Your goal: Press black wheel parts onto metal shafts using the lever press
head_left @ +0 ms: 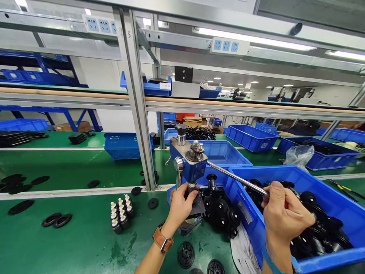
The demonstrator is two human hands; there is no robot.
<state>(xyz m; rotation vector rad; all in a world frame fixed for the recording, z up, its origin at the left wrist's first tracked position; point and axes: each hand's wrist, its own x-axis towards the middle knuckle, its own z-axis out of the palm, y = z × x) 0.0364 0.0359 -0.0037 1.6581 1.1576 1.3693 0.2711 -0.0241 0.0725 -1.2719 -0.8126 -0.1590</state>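
A blue bench press [191,167] stands in front of me, with a metal lever [236,177] slanting out to its right. My right hand [285,213] is closed round the lever's far end. My left hand [181,205] is closed under the press head, thumb and fingers round a dark cylindrical part [191,187]. The lower end of that part is hidden by the hand. Below it, a flat dark plate [198,205] juts out to the right. Black wheel-like parts [221,207] are heaped on the bench right of the press.
A blue bin [339,262] full of black parts is at the right. Black parts with white tips [121,215] stand grouped on the green bench at left. Black discs [186,255] lie about. An upright metal post [138,114] rises behind the bench. Pliers [343,188] lie far right.
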